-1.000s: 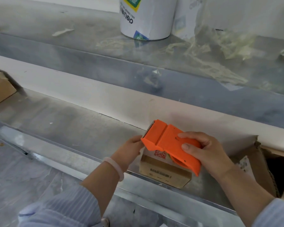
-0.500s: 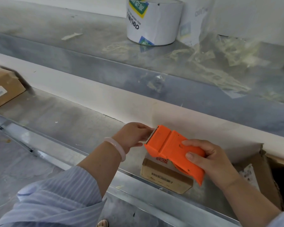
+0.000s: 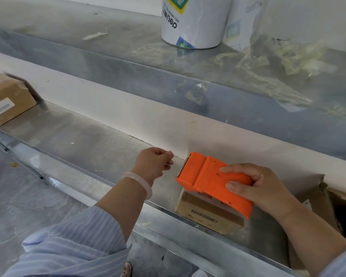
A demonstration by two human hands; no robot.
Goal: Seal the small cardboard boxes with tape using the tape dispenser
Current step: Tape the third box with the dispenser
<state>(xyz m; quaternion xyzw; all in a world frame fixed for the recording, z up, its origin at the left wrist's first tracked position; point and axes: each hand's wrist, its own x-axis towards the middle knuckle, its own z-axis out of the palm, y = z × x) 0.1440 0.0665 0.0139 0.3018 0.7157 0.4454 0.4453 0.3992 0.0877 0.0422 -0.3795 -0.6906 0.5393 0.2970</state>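
Left hand (image 3: 154, 164) up over the metal counter (image 3: 88, 140), well right of a labelled cardboard box (image 3: 10, 100) at the counter's far left edge. Fingers curled in, thumb and forefinger tips pressed together. They pinch the end of a clear tape strip (image 3: 180, 156), seen only as a thin pale line running toward the dispenser's front. Pale bracelet (image 3: 140, 182) on that wrist, striped blue sleeve (image 3: 72, 250) below it.

Orange tape dispenser (image 3: 212, 180) just right of the left hand, apart from it. It is tilted, front end raised and pointing left.

Small cardboard box (image 3: 208, 214) sits on the counter by the front lip, directly under the dispenser. Barcode on its near side, white label with red print on top. Whether the dispenser touches the box, cannot tell.

Right hand (image 3: 254, 188) wraps the dispenser's rear. Fingers lie over the top, thumb on the near side, a firm grip.

Open brown carton (image 3: 316, 196) at the far right of the counter.

On the shelf (image 3: 108, 62) above: a white printed roll (image 3: 192, 23), then crumpled clear tape scraps (image 3: 278, 62) to its right.
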